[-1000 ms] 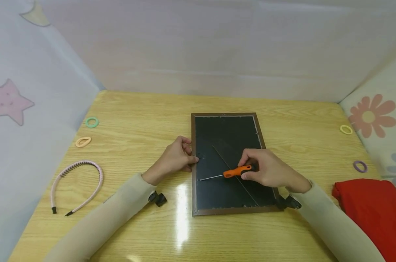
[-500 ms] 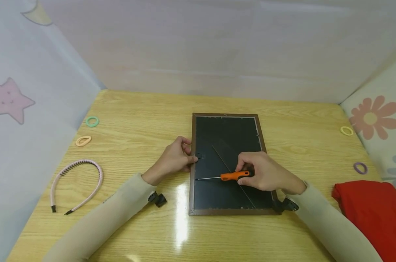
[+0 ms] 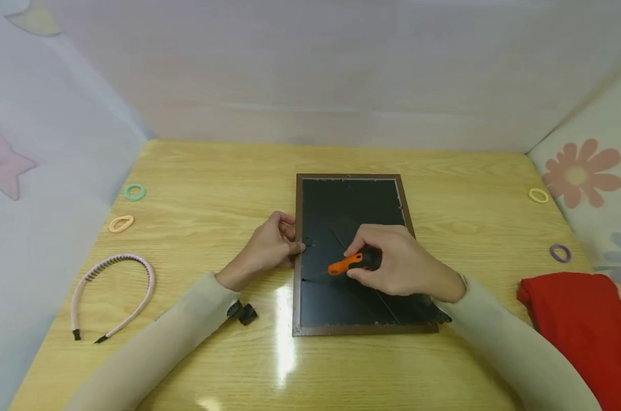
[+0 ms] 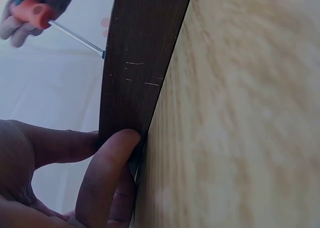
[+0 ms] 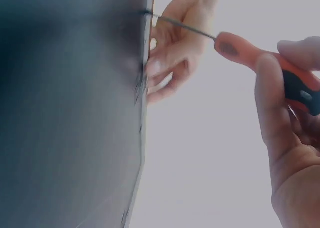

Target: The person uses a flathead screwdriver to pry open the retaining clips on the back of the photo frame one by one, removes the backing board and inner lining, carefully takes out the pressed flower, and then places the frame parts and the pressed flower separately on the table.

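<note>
A picture frame [image 3: 362,329] with a brown border lies back side up on the table, its black backing board [image 3: 341,205] showing. At its left side my left hand [image 3: 266,245] holds the border, thumb on top; in the left wrist view the fingers [image 4: 102,178] press against the frame's side [image 4: 135,52]. My right hand [image 3: 398,260] grips an orange and black screwdriver [image 3: 343,264] above the board. The shaft slants down leftward, and its tip meets the inner left edge, below the left thumb. In the right wrist view, thumb and fingers pinch the screwdriver's handle [image 5: 237,47].
A pink headband [image 3: 151,285] lies at the left, with green [image 3: 134,192] and peach [image 3: 121,224] hair ties beyond it. Yellow [image 3: 538,196] and purple [image 3: 560,253] hair ties sit at the right, behind red folded cloth [image 3: 577,319]. Printed fabric walls surround the table.
My right hand has moved left and the screwdriver now stands steeper, its tip now at the frame's left inner edge. The left hand keeps its hold on the border.
</note>
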The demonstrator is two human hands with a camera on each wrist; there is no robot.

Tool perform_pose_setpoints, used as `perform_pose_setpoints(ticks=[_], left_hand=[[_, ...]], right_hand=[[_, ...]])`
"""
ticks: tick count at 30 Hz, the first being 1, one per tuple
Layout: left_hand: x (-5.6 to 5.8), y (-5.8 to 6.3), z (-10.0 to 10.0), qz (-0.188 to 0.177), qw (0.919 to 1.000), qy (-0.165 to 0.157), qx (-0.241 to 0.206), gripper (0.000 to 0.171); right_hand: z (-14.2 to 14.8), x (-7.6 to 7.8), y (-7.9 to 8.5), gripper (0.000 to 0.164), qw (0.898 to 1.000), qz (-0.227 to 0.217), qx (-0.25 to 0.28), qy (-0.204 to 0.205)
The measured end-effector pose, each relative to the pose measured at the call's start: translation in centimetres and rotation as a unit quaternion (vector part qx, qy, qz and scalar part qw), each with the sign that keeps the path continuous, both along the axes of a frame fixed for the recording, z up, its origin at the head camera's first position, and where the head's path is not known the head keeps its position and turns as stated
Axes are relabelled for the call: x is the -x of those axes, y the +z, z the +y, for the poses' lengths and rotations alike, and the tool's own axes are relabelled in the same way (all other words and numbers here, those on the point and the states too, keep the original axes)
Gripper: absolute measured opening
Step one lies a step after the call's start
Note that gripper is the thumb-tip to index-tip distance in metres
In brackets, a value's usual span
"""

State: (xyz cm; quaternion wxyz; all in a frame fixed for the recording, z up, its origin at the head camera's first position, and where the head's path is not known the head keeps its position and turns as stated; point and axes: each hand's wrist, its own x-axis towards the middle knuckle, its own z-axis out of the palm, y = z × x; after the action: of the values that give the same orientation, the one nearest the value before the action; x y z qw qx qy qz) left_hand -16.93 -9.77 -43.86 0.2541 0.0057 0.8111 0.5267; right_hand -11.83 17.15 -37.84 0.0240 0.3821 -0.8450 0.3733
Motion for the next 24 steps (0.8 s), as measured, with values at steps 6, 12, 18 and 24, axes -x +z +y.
perform_pose_setpoints(ticks=[6, 12, 18, 24], left_hand=[[0.0, -0.2, -0.4, 0.008, 1.0000, -0.003, -0.004, 0.056], [0.1, -0.6, -0.4, 0.031, 0.9995, -0.005, -0.002, 0.055], [0.1, -0.6, -0.6, 0.088, 0.9946, -0.026, 0.048, 0.050], [0.2, -0.6, -1.1, 0.123, 0.9885, -0.041, 0.078, 0.052]], right_hand=[[-3.6, 0.9, 1.8, 0.024, 1.000, -0.009, 0.007, 0.023], [-6.5, 1.5, 2.1, 0.023, 0.999, -0.002, 0.015, 0.050], [-8.2, 2.0, 2.0, 0.024, 0.996, 0.023, 0.024, 0.079], [-9.4, 2.0, 1.9, 0.024, 0.995, 0.042, 0.024, 0.090]])
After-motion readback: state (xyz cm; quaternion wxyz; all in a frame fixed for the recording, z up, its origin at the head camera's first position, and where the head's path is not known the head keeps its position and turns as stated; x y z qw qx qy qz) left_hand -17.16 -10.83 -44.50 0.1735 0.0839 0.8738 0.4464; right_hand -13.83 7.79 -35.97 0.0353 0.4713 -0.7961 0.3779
